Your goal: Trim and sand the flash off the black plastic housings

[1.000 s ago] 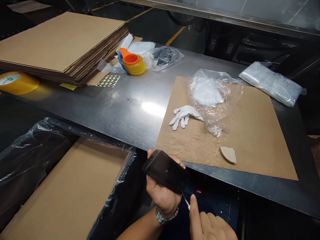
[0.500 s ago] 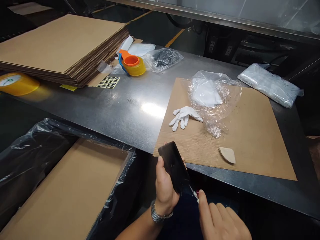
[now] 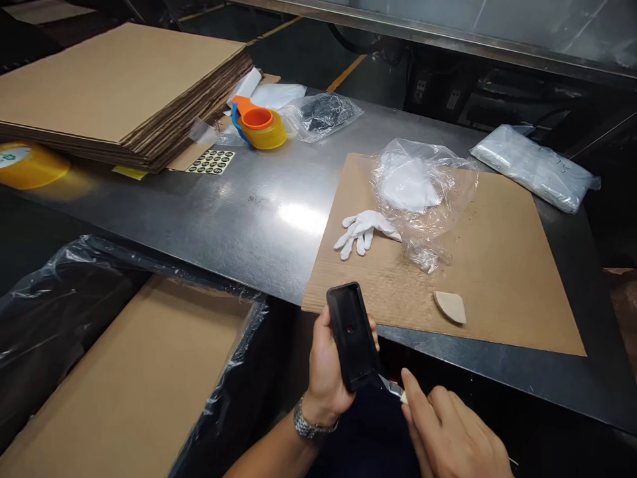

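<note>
My left hand (image 3: 326, 365) is wrapped round a black rectangular tray-like part (image 3: 352, 338) with a raised rim and a small hole in its floor. A metal watch sits on that wrist. My right hand (image 3: 455, 431) grips a small knife (image 3: 393, 387), its forefinger stretched along the top; the handle is mostly hidden in the fingers. The blade lies close to the part's lower right corner, and I cannot tell whether it touches. Beyond the hands, a white glove (image 3: 367, 229) and a beige quarter-round piece (image 3: 450, 307) lie on a cardboard sheet (image 3: 507, 279).
A crumpled clear bag (image 3: 423, 182) with white contents lies on the cardboard. Farther back are a wrapped packet (image 3: 535, 166), an orange tape dispenser (image 3: 259, 123) and a sticker sheet (image 3: 212, 162). Stacked cardboard (image 3: 124, 86) stands left on the metal table (image 3: 249, 226); a plastic-lined box (image 3: 134, 372) sits below.
My left hand has turned the black part so its recessed inner side faces me. My right hand, with the knife, has shifted slightly right. The view has moved a little.
</note>
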